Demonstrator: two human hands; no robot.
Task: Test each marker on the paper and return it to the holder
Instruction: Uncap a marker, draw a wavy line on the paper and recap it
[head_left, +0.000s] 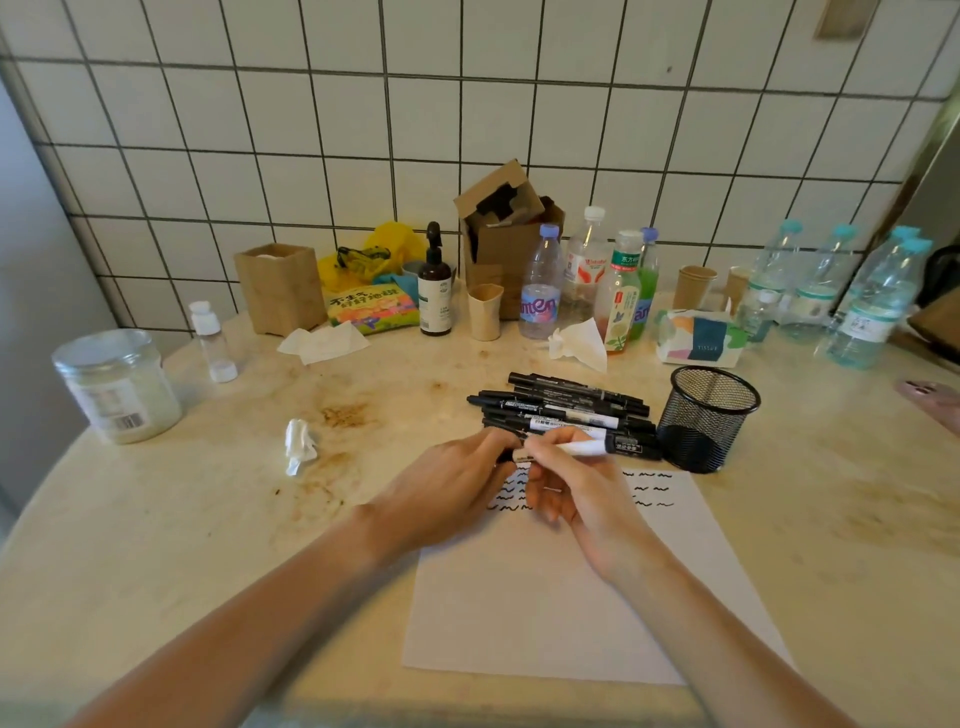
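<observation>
Black wire-mesh holder (707, 415); matt paper (545, 613); stained, perhaps stone, table (208, 519).

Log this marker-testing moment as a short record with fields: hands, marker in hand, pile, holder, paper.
left hand: left hand grips one end of the marker, apparently its cap
right hand: right hand grips the barrel
marker in hand: white-barrelled marker, held level above the top edge of the paper
pile: black markers lying on the table, left of the holder
holder: black mesh cup, upright, no marker seen inside
paper: white sheet with rows of black squiggles near its top edge
</observation>
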